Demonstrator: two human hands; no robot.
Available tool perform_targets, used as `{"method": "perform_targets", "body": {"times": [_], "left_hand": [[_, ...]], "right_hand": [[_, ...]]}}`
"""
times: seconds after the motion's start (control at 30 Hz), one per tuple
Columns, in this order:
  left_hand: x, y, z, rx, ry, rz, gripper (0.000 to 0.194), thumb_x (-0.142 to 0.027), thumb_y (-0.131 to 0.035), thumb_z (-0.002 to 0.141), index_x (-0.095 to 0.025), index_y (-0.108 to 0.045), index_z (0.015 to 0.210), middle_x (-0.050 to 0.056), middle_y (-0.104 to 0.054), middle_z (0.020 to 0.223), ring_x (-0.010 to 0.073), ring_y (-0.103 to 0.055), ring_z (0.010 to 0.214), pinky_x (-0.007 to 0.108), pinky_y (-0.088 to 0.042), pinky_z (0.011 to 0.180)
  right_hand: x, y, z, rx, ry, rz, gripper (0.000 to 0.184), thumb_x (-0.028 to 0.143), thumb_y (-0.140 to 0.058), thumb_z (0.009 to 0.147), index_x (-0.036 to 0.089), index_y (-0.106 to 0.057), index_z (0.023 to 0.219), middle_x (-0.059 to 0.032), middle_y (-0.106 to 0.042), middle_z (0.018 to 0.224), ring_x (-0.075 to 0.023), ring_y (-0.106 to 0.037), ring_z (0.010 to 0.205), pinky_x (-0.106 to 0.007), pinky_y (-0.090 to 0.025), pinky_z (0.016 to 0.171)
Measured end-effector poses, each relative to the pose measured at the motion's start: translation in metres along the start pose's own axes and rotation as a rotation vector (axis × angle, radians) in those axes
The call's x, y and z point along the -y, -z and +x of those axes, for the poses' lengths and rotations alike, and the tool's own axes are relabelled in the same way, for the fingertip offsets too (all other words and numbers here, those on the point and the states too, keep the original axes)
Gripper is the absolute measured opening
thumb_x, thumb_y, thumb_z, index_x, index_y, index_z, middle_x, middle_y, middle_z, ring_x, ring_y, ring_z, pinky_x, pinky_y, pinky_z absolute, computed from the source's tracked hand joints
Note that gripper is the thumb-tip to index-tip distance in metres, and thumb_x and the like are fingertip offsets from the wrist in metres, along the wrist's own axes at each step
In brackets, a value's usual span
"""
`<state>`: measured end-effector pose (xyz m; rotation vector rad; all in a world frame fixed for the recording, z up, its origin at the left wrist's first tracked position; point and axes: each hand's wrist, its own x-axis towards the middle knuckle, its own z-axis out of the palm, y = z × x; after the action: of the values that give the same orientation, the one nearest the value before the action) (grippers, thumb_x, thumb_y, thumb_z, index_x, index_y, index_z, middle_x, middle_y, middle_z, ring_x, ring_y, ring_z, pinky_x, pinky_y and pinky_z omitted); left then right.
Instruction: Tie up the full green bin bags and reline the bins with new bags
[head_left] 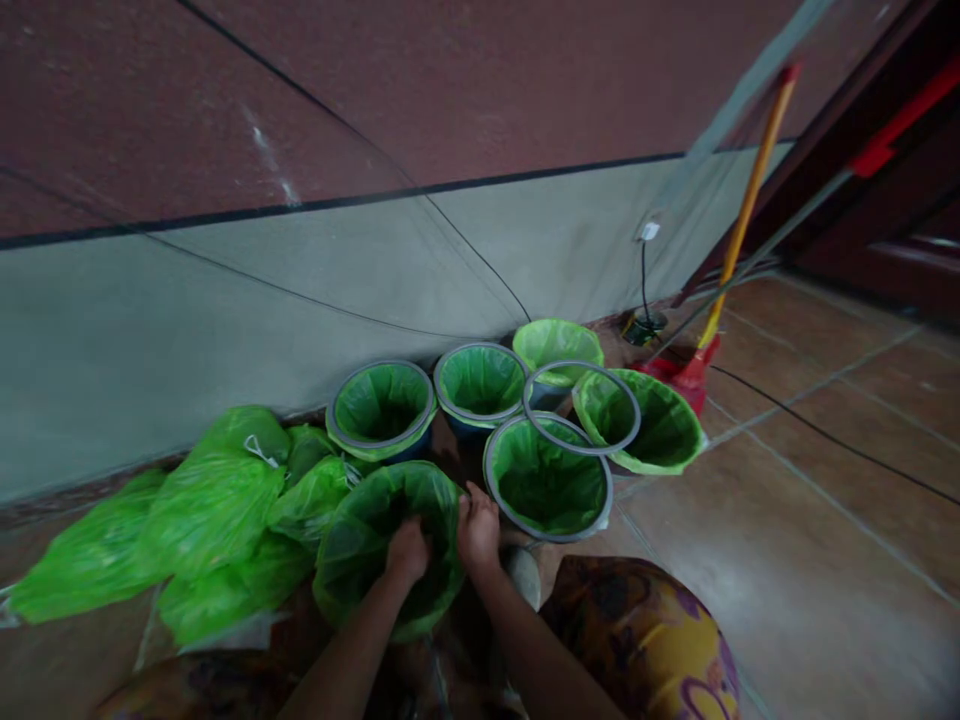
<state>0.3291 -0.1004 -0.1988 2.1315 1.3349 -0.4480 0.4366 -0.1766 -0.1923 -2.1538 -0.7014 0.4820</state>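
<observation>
A trash bin lined with a green bin liner point(349, 560) stands in front of me, the liner folded out over its rim. My left hand point(409, 552) is down inside the lined opening with its fingers curled; whether it pinches anything there is hidden. At the right side of the rim, my right hand point(478, 525) is closed around the edge of the liner. No grey ring shows on this bin. A loose grey ring point(636, 425) rests tilted across two lined bins to the right, the nearer being a lined bin with its own ring point(491, 480).
More green-lined bins stand along the wall: a ringed bin point(334, 415), another ringed bin point(441, 380), a ringless bin point(559, 335) and a right-hand bin point(675, 440). Several tied green bags point(214, 500) lie left. A red dustpan point(694, 375) and yellow-handled broom point(746, 215) stand right; cables hang nearby.
</observation>
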Motion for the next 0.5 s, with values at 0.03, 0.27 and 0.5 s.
{"method": "perform_targets", "body": {"times": [0.03, 0.27, 0.5], "left_hand": [[-0.002, 0.004, 0.004, -0.032, 0.020, -0.021, 0.041, -0.017, -0.046, 0.089, -0.008, -0.055, 0.127, 0.018, -0.062, 0.131, 0.0231, -0.057, 0.125, 0.030, -0.040, 0.105], [-0.020, 0.009, 0.026, -0.112, 0.071, -0.210, 0.061, -0.022, -0.051, 0.088, -0.005, -0.032, 0.144, 0.019, -0.053, 0.142, 0.0209, -0.053, 0.129, 0.025, -0.038, 0.105], [-0.021, -0.013, 0.025, -0.001, 0.035, -0.268, 0.023, -0.026, -0.050, 0.093, -0.012, -0.064, 0.105, 0.009, -0.072, 0.102, 0.0196, -0.068, 0.097, 0.031, -0.050, 0.087]], "right_hand": [[0.000, -0.001, 0.003, 0.037, -0.009, 0.003, 0.047, 0.024, -0.033, 0.095, 0.004, -0.059, 0.129, -0.0190, -0.065, 0.125, -0.0264, -0.055, 0.123, -0.036, -0.040, 0.103], [-0.001, -0.002, 0.001, 0.281, -0.089, -0.133, 0.033, 0.016, -0.042, 0.092, 0.011, -0.063, 0.117, -0.0135, -0.075, 0.092, -0.0212, -0.071, 0.089, -0.026, -0.048, 0.077], [0.006, -0.003, -0.034, 0.288, -0.150, -0.100, 0.029, 0.007, -0.042, 0.089, 0.011, -0.062, 0.109, -0.0116, -0.074, 0.085, -0.0206, -0.071, 0.081, -0.025, -0.045, 0.067]]}}
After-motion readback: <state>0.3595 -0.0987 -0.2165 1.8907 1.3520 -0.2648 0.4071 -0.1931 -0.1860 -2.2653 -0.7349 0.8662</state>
